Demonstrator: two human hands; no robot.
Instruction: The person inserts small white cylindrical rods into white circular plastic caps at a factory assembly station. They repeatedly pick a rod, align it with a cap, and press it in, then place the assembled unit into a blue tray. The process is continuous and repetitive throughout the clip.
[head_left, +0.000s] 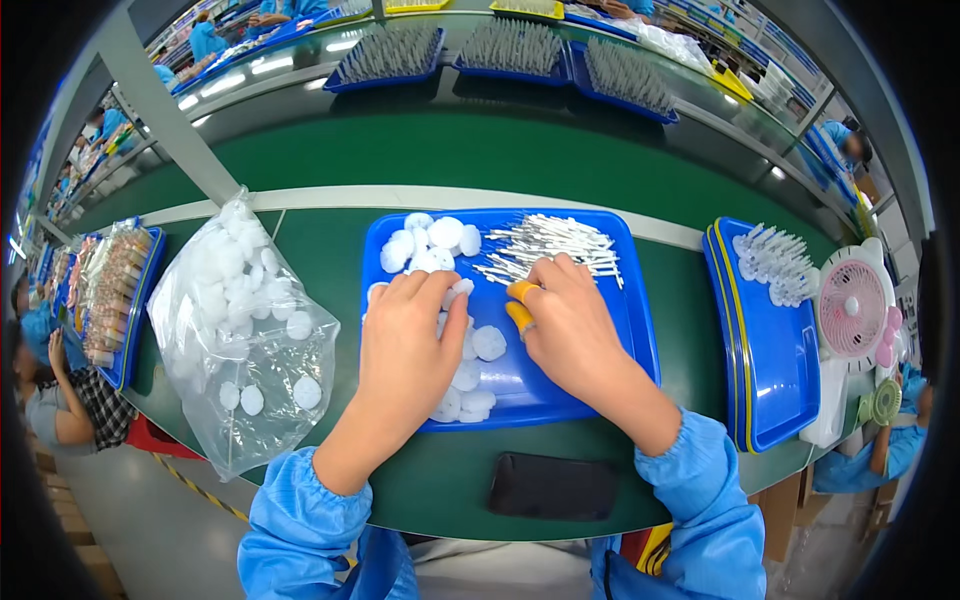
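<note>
A blue tray (560, 385) lies in front of me with white, fluffy-looking round discs (489, 343) along its left side. Over these discs my left hand (405, 325) is bent, its thumb and index fingertips closed around a white disc (458, 291). Thin white sticks (555, 245) are heaped in the tray's far right part. Just below that heap is my right hand (575, 320), with yellow finger covers (521, 303) on the thumb and index finger. Its fingers are curled together; whatever may be between them is hidden.
A clear bag of white discs (235, 300) lies left of the tray. A dark phone (552, 487) rests near the front edge. To the right are stacked blue trays (780, 370) holding assembled pieces and a pink-and-white fan (852, 305). Filled blue trays (385, 60) line the far shelf.
</note>
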